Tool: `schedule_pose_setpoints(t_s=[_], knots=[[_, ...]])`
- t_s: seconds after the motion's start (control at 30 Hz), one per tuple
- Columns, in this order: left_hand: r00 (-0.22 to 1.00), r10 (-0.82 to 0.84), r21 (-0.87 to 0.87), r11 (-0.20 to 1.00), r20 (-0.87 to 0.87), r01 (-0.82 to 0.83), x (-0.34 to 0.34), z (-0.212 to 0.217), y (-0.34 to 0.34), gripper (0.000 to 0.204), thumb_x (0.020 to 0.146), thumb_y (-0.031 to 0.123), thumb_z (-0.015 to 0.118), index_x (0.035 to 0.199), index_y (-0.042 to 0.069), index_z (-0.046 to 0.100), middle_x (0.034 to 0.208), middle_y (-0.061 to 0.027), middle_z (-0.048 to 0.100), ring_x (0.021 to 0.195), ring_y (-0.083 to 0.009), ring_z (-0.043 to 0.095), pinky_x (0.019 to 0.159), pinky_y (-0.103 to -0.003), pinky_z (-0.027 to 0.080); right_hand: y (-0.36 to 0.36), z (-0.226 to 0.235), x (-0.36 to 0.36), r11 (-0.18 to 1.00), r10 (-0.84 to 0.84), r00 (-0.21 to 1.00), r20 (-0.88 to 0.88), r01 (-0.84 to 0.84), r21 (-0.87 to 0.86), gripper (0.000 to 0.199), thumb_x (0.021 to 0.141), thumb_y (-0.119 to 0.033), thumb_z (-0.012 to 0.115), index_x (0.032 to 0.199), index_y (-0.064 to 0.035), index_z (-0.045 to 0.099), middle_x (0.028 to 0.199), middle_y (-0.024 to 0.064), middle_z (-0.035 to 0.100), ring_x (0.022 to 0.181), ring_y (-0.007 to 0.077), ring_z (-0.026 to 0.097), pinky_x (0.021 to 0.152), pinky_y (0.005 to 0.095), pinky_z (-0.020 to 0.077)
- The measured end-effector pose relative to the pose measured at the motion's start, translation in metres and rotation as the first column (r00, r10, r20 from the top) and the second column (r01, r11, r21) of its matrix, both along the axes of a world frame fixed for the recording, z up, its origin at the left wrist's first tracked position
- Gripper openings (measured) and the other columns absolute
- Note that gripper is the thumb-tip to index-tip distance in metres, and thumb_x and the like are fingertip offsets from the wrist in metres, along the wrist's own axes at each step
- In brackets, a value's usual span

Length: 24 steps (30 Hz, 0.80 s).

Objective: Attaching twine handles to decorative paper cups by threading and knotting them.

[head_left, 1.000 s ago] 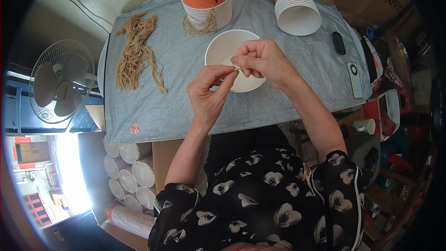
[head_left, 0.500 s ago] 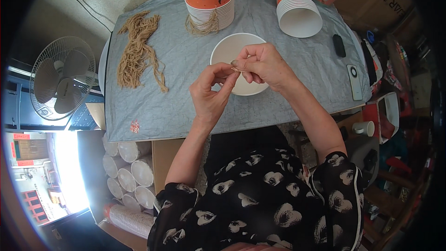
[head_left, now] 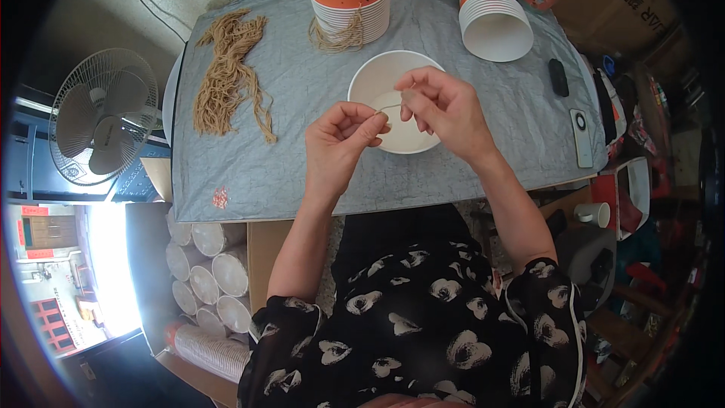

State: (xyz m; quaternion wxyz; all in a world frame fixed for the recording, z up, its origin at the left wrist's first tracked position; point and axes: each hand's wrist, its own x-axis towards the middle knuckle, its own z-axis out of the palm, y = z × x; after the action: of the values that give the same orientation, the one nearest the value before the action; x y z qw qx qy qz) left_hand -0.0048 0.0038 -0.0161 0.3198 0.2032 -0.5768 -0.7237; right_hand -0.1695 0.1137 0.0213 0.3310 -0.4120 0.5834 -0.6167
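Note:
Over a white paper tub (head_left: 362, 75), which stands with its mouth up on the table, both my hands hold a short, thin string (head_left: 390, 106). My left hand (head_left: 338, 140) pinches it between thumb and forefinger. The other end runs into the pinched thumb and forefinger of my right hand (head_left: 447, 112), whose remaining fingers curl loosely. A bundle of tan twine (head_left: 232, 79) lies at the left. More tan strands (head_left: 340, 36) hang against a stack of orange printed tubs (head_left: 350, 11) at the back. What lies inside my fingertips is hidden.
A grey cloth (head_left: 302, 174) covers the table. Another tub stack (head_left: 495, 26) lies on its side at the back right. A black case (head_left: 558, 77) and a phone (head_left: 581, 138) rest near the right edge. A fan (head_left: 102, 117) stands left; a mug (head_left: 592, 214) is lower right.
My right hand has moved away from my left, to the right, so a short length of string now shows between them. The whole view has shifted slightly.

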Motion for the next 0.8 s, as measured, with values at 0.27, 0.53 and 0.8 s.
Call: schedule_pose_setpoints(t_s=[0.27,0.53,0.8], knots=[[0.998,-0.055,0.219,0.974,-0.005,0.055,0.0,-0.005,-0.002,0.02,0.091,0.01,0.075,0.108,0.002,0.069,0.092,-0.0064,0.074,0.084,-0.0131,0.072,0.067,-0.022,0.054,0.014,-0.027,0.019,0.987,-0.094,0.922,-0.377,0.037,-0.158,0.017,0.082,-0.003,0.079,0.097,-0.0022,0.069,0.09,0.0006,0.067,0.073,0.0083,0.059,0.063,0.0235,0.0496],[0.999,-0.027,0.17,0.985,0.019,0.023,-0.002,-0.005,0.0,0.017,0.089,0.009,0.077,0.102,0.001,0.071,0.089,-0.0068,0.075,0.081,-0.0126,0.072,0.065,-0.022,0.054,0.011,-0.036,0.028,0.957,-0.231,0.848,-0.477,0.112,-0.266,0.017,0.081,-0.001,0.079,0.096,-0.0005,0.072,0.092,0.0058,0.07,0.075,0.015,0.068,0.066,0.0268,0.0552],[0.999,-0.051,0.203,0.978,-0.014,0.052,-0.001,-0.003,0.002,0.02,0.091,0.004,0.073,0.108,-0.005,0.069,0.097,-0.0132,0.075,0.087,-0.0165,0.073,0.077,-0.026,0.059,0.009,-0.035,0.026,0.963,-0.22,0.866,-0.449,0.117,-0.244,0.012,0.085,0.004,0.073,0.097,0.0023,0.07,0.092,0.0076,0.071,0.079,0.0154,0.069,0.068,0.0268,0.0565]])
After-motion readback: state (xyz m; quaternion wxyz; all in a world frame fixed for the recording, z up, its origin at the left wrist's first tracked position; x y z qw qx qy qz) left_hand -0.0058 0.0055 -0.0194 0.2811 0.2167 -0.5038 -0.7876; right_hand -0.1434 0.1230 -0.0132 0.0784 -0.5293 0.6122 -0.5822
